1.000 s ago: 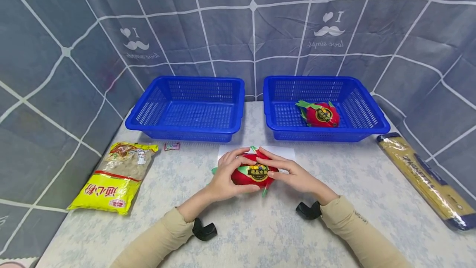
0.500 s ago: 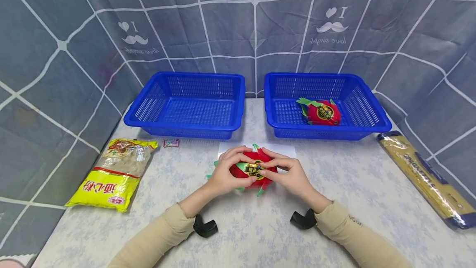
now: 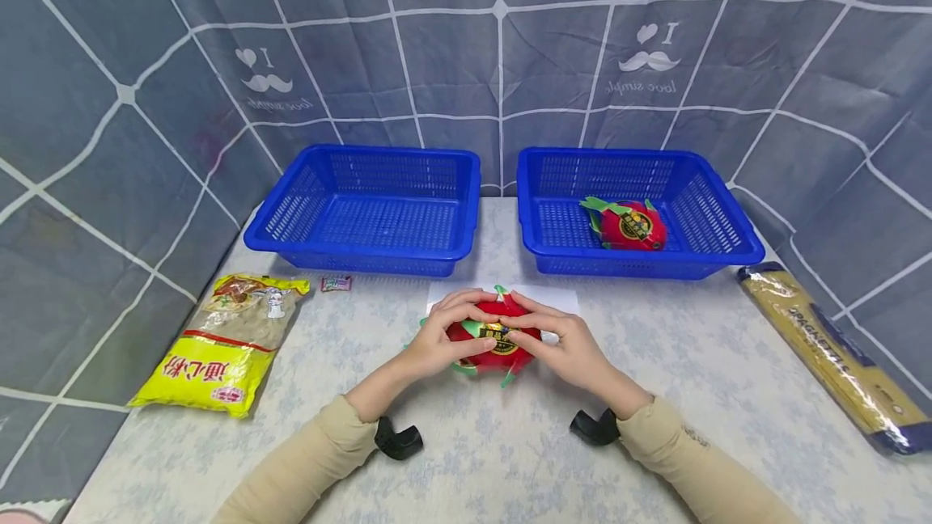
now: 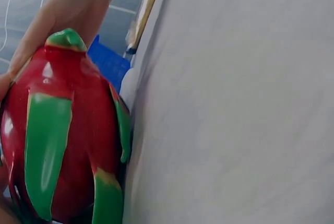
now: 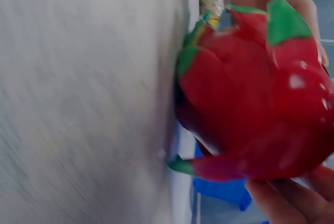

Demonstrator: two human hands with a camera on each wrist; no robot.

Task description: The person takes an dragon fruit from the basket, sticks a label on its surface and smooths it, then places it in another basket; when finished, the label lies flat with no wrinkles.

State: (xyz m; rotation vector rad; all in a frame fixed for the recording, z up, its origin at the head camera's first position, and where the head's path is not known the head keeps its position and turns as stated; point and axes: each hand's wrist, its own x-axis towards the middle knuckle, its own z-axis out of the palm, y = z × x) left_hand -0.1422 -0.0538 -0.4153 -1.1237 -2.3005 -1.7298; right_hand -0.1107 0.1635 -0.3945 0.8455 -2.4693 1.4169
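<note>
A red dragon fruit (image 3: 498,360) with green leaf tips and a round black-and-gold label is between the two hands, close over the table in the head view. My left hand (image 3: 440,340) grips its left side, with the thumb across the front and fingers over the top. From the right, my right hand (image 3: 575,348) holds it with thumb and fingers near the label. The left wrist view shows the glossy dragon fruit (image 4: 83,125) with broad green leaves. In the right wrist view, the dragon fruit (image 5: 250,98) covers part of both hands.
Two blue baskets stand at the back: the left basket (image 3: 364,258) and the right basket (image 3: 641,264), which holds another dragon fruit (image 3: 651,231). A yellow pasta bag (image 3: 222,346) and a small pink packet (image 3: 336,284) lie left. At the right lies a spaghetti pack (image 3: 833,354). White paper (image 3: 561,298) lies behind the hands.
The dragon fruit has turned a little in the hands, its label shifting left. My right hand and forearm have moved slightly left, and my left thumb has risen towards the label.
</note>
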